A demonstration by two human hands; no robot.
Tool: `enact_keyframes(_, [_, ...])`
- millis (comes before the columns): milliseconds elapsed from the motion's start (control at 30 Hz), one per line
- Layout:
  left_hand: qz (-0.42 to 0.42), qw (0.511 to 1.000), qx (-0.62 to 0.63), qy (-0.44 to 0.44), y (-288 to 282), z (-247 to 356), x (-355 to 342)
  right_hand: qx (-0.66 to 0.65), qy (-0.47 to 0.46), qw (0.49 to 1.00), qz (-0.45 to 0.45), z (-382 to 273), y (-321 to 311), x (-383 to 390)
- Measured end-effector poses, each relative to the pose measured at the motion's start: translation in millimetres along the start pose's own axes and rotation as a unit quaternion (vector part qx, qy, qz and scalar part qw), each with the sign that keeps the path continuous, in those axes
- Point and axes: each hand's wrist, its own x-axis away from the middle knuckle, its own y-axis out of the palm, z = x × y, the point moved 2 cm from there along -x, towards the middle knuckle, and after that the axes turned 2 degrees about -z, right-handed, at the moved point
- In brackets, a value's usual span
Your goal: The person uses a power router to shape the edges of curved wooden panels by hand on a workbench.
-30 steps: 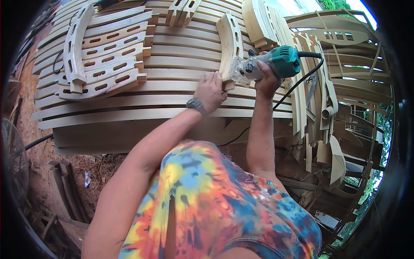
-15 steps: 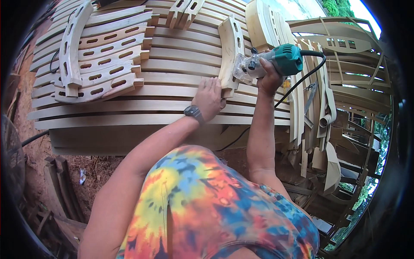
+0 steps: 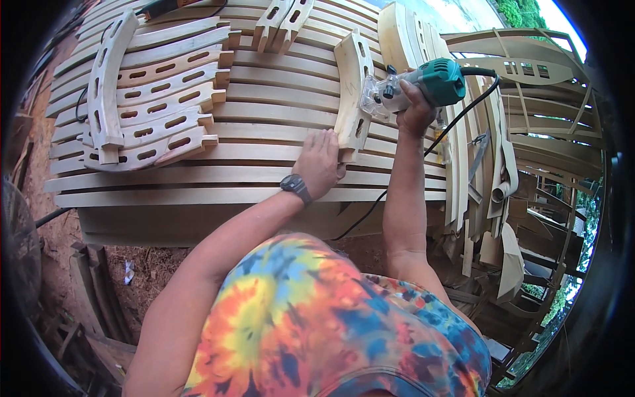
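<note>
My right hand (image 3: 415, 111) grips a green trim router (image 3: 442, 82) with a clear base, tilted on its side. The base (image 3: 377, 98) meets the right side of a curved, slotted wooden piece (image 3: 349, 86), hiding part of that side; the bit cannot be made out. My left hand (image 3: 319, 162), a dark watch on its wrist, holds the near end of this piece, with fingers pressed together on top and the thumb at its end. The piece lies across a bench of spaced wooden slats (image 3: 278, 116).
Several slotted curved pieces (image 3: 162, 106) lie at the left, one across the others. Two more slotted pieces (image 3: 283, 25) lie at the far middle, and a curved stack (image 3: 400, 36) stands beyond the router. The power cord (image 3: 456, 122) loops by my right forearm. Wooden strips and frames (image 3: 536, 119) fill the right.
The router has moved a little away from me along the wooden piece's side, and a slot nearer my left hand now shows. My left hand keeps its place. The view has shifted slightly.
</note>
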Motion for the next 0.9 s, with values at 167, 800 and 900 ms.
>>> enact_keyframes(167, [-0.015,1.0,0.006,-0.004,-1.7,0.9,-2.1,0.003,0.005,1.0,-0.021,8.3,-0.4,-13.4])
enact_keyframes(800, [-0.024,0.999,0.025,-0.008,-3.0,0.9,-1.5,0.032,-0.04,0.998,-0.021,36.6,14.4,-66.1])
enact_keyframes(900, [-0.031,0.999,0.028,-0.011,-2.0,1.1,-1.4,0.043,-0.038,0.998,-0.022,37.2,18.9,-70.5])
